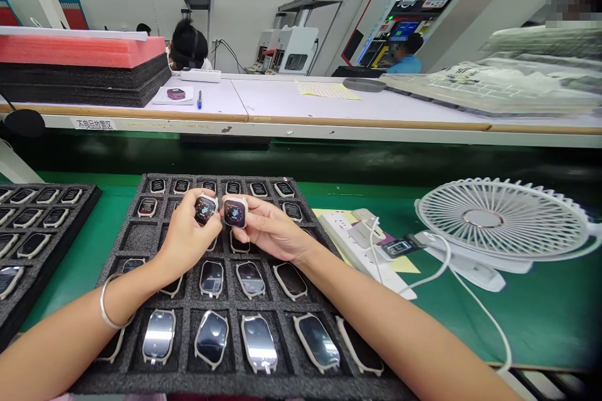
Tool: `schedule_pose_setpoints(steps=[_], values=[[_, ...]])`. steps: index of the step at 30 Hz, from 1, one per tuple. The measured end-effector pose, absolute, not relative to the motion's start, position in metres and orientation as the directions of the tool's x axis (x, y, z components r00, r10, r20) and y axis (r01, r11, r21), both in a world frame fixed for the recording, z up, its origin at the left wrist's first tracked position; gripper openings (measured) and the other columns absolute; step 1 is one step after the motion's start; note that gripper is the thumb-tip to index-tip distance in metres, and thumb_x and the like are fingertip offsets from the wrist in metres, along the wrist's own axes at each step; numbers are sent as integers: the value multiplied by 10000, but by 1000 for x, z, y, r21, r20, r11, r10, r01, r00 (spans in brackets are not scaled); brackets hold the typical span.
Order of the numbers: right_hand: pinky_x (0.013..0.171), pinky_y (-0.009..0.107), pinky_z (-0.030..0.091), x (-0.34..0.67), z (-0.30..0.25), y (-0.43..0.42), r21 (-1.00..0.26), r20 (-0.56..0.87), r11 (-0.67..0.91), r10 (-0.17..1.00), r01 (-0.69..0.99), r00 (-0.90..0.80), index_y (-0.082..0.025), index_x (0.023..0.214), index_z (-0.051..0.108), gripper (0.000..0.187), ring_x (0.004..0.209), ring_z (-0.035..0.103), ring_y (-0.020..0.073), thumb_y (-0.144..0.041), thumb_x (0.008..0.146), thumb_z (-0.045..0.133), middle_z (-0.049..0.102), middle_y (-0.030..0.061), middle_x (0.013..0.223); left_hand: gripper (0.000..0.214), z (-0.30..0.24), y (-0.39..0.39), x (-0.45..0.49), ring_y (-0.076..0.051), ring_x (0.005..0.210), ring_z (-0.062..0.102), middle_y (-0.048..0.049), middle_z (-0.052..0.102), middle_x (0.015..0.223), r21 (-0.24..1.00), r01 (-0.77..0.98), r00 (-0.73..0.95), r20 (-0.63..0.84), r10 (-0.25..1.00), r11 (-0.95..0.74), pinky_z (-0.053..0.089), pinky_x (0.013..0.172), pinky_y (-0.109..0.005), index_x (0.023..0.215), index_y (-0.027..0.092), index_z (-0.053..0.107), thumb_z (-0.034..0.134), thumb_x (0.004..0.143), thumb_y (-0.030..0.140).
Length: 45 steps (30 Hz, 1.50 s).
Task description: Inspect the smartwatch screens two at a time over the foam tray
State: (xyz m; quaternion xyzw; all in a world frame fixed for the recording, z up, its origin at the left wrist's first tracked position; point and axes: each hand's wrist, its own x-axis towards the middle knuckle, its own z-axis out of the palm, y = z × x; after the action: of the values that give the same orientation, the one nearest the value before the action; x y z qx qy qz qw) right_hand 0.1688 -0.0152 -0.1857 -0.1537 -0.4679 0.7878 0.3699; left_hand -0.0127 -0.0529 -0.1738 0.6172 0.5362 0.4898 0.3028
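Observation:
My left hand (196, 220) grips a smartwatch (205, 210) without a strap, its round dial lit on a dark screen. Beside it my right hand (263, 225) holds a second smartwatch (236, 212) between thumb and fingers, also with a lit screen. The two watches are close together, screens facing me. Under both hands lies a dark grey foam tray (136, 237) with several watch bodies in its square pockets. Watches in the far rows show text on their screens; the near ones, such as one watch body (211, 338), are dark and reflective. My forearms cover some pockets.
Another foam tray (89, 200) of watches lies at the left. On the right are a white power strip (348, 238), cables, a small black display device (399, 246) and a white fan (484, 219). A shelf (273, 97) crosses behind, bearing foam sheets (79, 69) and plastic-wrapped stacks (527, 81).

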Motion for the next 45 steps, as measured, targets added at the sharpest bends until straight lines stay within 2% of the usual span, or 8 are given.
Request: schedule_pose_setpoints(steps=[8, 18, 27, 33, 36, 39, 42, 45], values=[[597, 233, 482, 170, -186, -15, -861, 110, -278, 717, -426, -689, -197, 1162, 688, 444, 630, 572, 86, -323, 765, 840, 685, 35, 979, 309, -174, -53, -13, -160, 748, 539, 5, 596, 825, 888, 388, -57, 290, 955, -247, 425, 682, -282, 1048, 198, 565, 586, 745, 258], [598, 224, 475, 170, -186, -16, -862, 131, -265, 706, -431, -696, -195, 1168, 680, 433, 634, 571, 79, -334, 784, 826, 692, 44, 1014, 330, -176, -52, -14, -196, 922, 582, -22, 622, 928, 893, 371, -58, 294, 954, -252, 451, 760, -300, 1077, 199, 558, 589, 752, 243], [588, 228, 469, 171, -183, -17, -876, 106, -261, 717, -406, -688, -200, 1153, 688, 437, 627, 566, 86, -350, 769, 833, 689, 41, 990, 304, -173, -54, -14, -192, 912, 604, -19, 639, 936, 890, 381, -55, 293, 955, -251, 454, 742, -294, 1077, 203, 562, 613, 787, 280], [585, 225, 470, 170, -182, -19, -863, 101, -284, 713, -417, -694, -194, 1120, 706, 419, 625, 582, 86, -327, 750, 850, 690, 31, 964, 301, -174, -54, -14, -157, 806, 595, -2, 636, 902, 907, 346, -50, 275, 960, -242, 439, 675, -268, 1053, 203, 578, 629, 760, 246], [591, 218, 478, 168, -184, -16, -854, 91, -287, 739, -434, -668, -195, 1085, 713, 388, 625, 597, 86, -309, 742, 856, 694, 13, 923, 316, -174, -50, -14, -108, 646, 528, 23, 599, 841, 961, 222, -78, 187, 979, -165, 406, 582, -244, 1033, 190, 577, 649, 728, 230], [621, 238, 508, 168, -187, -9, -848, 31, -314, 775, -427, -632, -179, 1042, 700, 309, 667, 645, 115, -309, 785, 813, 723, 42, 941, 391, -170, -45, -14, -70, 538, 473, 39, 578, 803, 1000, -24, -79, 18, 997, -20, 379, 515, -226, 1057, 172, 564, 711, 712, 283], [666, 270, 537, 169, -189, -2, -840, -52, -354, 807, -412, -588, -170, 1068, 674, 249, 722, 693, 148, -287, 854, 724, 748, 88, 1017, 365, -165, -41, -15, -83, 560, 553, -2, 634, 829, 951, -289, 21, -110, 994, 111, 426, 548, -226, 1057, 149, 572, 694, 756, 315], [657, 274, 540, 171, -189, 1, -831, -95, -374, 824, -411, -558, -173, 1118, 652, 247, 706, 707, 158, -317, 918, 633, 763, 102, 1003, 240, -162, -38, -17, -110, 570, 601, -28, 652, 790, 882, -425, 88, -181, 980, 201, 466, 565, -236, 981, 135, 602, 622, 813, 304]])
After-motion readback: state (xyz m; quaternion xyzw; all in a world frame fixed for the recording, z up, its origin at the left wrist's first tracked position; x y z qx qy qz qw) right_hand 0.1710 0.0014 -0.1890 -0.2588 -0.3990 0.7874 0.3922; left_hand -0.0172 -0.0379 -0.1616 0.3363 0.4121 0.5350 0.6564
